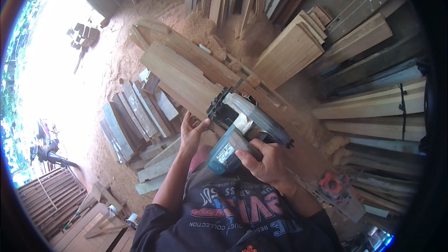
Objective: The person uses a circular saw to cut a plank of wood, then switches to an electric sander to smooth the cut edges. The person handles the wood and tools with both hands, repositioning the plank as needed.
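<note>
A teal and grey circular saw (247,126) rests on a pale wooden board (179,77) in front of me, its black base plate against the board's near end. My right hand (268,163) is closed around the saw's handle, thumb on top. At the board's left edge, beside the base plate, my left hand (192,135) grips the wood between thumb and fingers; the fingertips under the edge are partly hidden. Beneath, a long thick plank (186,42) carries the board. The blade is hidden by the saw's body and guard.
Short wood pieces (142,112) lie in a row at left. Wide boards (289,53) are stacked at right, with long planks (373,107) piled beyond. A red-knobbed power tool (331,184) sits at lower right. Sawdust (198,25) heaps on the ground.
</note>
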Available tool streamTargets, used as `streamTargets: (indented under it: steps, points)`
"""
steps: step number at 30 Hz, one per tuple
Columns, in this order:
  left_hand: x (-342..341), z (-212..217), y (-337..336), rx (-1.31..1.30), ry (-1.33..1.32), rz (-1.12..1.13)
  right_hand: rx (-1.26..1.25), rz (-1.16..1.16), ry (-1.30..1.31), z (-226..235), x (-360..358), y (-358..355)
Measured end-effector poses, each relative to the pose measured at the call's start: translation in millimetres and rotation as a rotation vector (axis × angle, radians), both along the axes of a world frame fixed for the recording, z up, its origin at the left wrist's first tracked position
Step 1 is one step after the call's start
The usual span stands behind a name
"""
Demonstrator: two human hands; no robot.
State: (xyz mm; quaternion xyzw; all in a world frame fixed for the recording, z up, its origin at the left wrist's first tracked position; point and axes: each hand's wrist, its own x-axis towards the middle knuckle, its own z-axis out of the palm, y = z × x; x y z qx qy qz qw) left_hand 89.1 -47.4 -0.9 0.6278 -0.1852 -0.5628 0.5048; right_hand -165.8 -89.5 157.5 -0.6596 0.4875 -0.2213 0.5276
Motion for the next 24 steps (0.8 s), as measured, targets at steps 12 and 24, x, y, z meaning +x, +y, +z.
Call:
streamTargets:
  steps: [12, 24]
  points:
    - [12, 4, -9, 0.013, -0.014, -0.008, -0.026, 0.005, 0.044, -2, 10, -5]
    - [24, -2, -11, -0.019, -0.032, 0.000, 0.004, 0.007, 0.034, 2, 22, -12]
